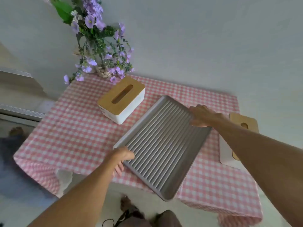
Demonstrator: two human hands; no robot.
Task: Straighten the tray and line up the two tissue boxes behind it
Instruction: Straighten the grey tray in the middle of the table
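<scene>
Tray: grey, ribbed, askew on the bench, near corner overhanging the front edge. Left hand: closed on the tray's left rim. Right hand: closed on its far right rim. Left box: white, wooden slotted lid, far left of tray, angled. Right box: right of tray, partly hidden by the forearm. Cloth: pink check. Flowers: purple, far left corner.

The right forearm hides most of the second tissue box, leaving its far end visible.
</scene>
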